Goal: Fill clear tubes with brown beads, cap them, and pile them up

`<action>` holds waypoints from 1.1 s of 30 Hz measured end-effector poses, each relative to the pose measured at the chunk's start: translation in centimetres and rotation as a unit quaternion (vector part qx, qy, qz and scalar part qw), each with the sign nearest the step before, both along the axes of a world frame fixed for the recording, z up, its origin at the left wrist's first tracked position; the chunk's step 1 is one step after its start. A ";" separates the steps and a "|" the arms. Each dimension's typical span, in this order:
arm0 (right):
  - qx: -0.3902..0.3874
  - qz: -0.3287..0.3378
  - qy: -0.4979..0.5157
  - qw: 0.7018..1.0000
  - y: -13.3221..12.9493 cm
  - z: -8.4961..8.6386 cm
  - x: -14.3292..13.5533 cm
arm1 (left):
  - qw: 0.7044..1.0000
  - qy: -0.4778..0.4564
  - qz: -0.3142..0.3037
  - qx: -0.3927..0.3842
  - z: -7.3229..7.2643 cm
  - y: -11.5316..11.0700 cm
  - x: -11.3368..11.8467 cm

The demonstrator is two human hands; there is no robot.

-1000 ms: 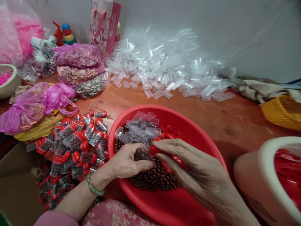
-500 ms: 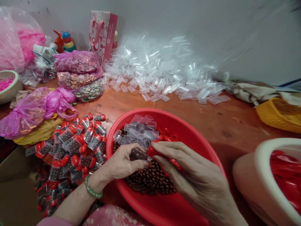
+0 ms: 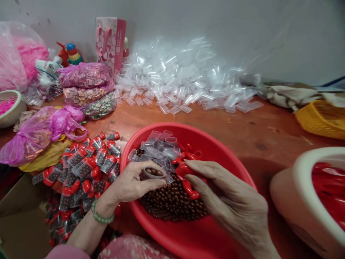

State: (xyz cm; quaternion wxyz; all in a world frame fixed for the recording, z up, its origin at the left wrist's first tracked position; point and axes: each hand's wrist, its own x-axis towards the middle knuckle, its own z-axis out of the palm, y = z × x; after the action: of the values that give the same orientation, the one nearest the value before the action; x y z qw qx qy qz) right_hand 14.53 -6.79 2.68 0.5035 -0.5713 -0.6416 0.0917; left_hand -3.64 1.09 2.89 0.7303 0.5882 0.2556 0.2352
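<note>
My left hand (image 3: 134, 181) grips a clear plastic tube (image 3: 153, 173) with brown balls visible in its open mouth. Between the thumb and fingers of my right hand (image 3: 223, 194) is a red cap (image 3: 183, 169), a short way right of the tube and apart from it. Both hands are over a red basin (image 3: 229, 145). Inside it lie many small brown balls (image 3: 175, 203), several empty clear tubes (image 3: 159, 145) and loose red caps (image 3: 192, 192).
Filled, red-capped tubes (image 3: 78, 169) are heaped left of the basin. Empty clear tubes (image 3: 183, 79) lie piled along the wall. A pale tub (image 3: 291, 190) of red pieces and a yellow basket (image 3: 320, 120) stand right. Pink bags (image 3: 86, 77) sit at the back left.
The red cap in my right hand has come away from the tube and moved slightly right. My left hand has tilted the tube so its filled mouth shows.
</note>
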 end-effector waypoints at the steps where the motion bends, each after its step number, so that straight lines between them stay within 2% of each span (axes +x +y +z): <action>1: 0.002 -0.012 0.015 1.000 0.0 -0.2 -0.1 | 1.000 0.004 -0.003 -0.011 -0.1 0.1 0.1; 7: 0.035 -0.024 0.056 0.998 0.1 0.2 -0.5 | 0.999 0.024 -0.025 -0.020 -0.7 0.3 0.7; 12: 0.020 0.021 0.068 0.997 0.8 1.1 -1.1 | 0.996 0.004 -0.025 -0.080 -1.0 -0.1 1.2; 16: 0.025 0.052 0.052 0.997 1.4 1.3 -1.7 | 0.995 -0.011 -0.013 -0.093 -1.2 -0.2 1.2; 21: 0.033 0.097 0.012 0.995 1.9 1.5 -2.3 | 0.992 -0.045 -0.052 -0.108 -1.5 -0.3 1.1; 28: 0.048 0.050 0.021 0.997 1.6 0.8 -2.7 | 0.990 -0.043 -0.054 -0.123 -2.0 -0.1 1.0; 33: 0.041 0.072 0.007 0.997 1.9 0.3 -3.0 | 0.989 -0.036 -0.052 -0.134 -2.2 -0.1 1.1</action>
State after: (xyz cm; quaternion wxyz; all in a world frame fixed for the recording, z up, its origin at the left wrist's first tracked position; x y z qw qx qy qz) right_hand 11.58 -4.91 2.97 0.5236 -0.5017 -0.6805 0.1051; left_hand -2.59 1.00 0.70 0.8224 0.4889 0.2271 0.1819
